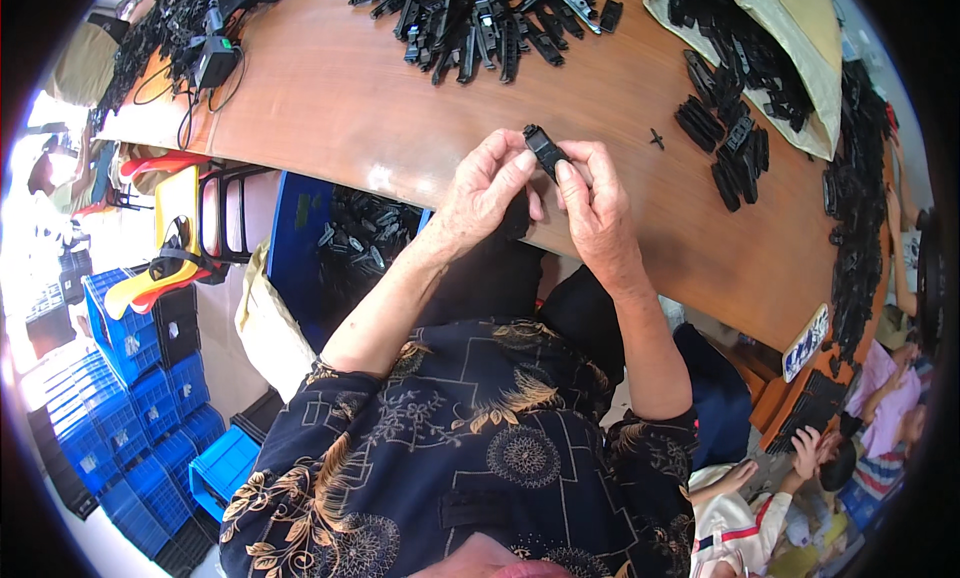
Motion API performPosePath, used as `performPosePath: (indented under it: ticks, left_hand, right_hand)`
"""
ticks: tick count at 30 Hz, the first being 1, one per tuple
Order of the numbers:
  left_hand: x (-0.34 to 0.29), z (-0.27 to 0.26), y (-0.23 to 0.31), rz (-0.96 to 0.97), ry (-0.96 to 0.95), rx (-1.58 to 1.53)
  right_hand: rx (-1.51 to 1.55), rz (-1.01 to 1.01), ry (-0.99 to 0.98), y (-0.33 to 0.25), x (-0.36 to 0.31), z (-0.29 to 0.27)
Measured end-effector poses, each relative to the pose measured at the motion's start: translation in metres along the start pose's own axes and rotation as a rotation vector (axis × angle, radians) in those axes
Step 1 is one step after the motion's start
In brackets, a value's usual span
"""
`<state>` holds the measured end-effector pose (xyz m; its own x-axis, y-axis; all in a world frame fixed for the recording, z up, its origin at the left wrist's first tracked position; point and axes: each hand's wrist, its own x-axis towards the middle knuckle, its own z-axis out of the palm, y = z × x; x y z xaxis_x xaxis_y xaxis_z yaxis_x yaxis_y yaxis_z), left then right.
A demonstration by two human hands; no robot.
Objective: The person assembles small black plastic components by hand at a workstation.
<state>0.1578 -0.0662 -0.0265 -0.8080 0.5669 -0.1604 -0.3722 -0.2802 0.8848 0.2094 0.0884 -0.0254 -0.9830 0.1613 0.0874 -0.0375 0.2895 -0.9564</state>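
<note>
Over the table's near edge, a short, narrow black plastic part (543,148) is held up between both my hands. My left hand (490,185) pinches it from the left with thumb and fingers. On the other side, my right hand (597,198) grips its lower end, with the thumb lying on top. A small black cross-shaped piece (656,139) lies on the tabletop, right of my hands. Farther right is a group of similar black parts (735,153). A large heap of long black parts (480,28) sits at the far side of the table.
A pale sack (812,38) spills black parts at the far right. Below the table's left edge stands a blue bin (297,228) of black parts. Blue crates (150,398) are stacked at left. A black device with a cable (214,63) rests far left. Other people work at right.
</note>
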Motion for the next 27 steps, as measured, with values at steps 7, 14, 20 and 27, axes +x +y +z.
performPosePath:
  ticks: [7, 14, 20, 27]
  left_hand:
    - [-0.004, -0.009, -0.007, 0.078, 0.156, -0.099]
    - [-0.008, -0.012, -0.007, 0.087, 0.249, -0.175]
    - [-0.013, -0.018, 0.000, 0.015, 0.254, -0.128]
    - [-0.016, -0.031, 0.000, 0.052, 0.274, -0.110]
  right_hand:
    - [0.025, -0.007, -0.042, -0.004, -0.002, 0.026]
    - [-0.152, -0.118, 0.014, -0.012, 0.000, 0.040]
    - [0.112, 0.051, -0.112, -0.017, 0.004, 0.038]
    - [-0.011, 0.067, -0.182, -0.023, 0.010, 0.045]
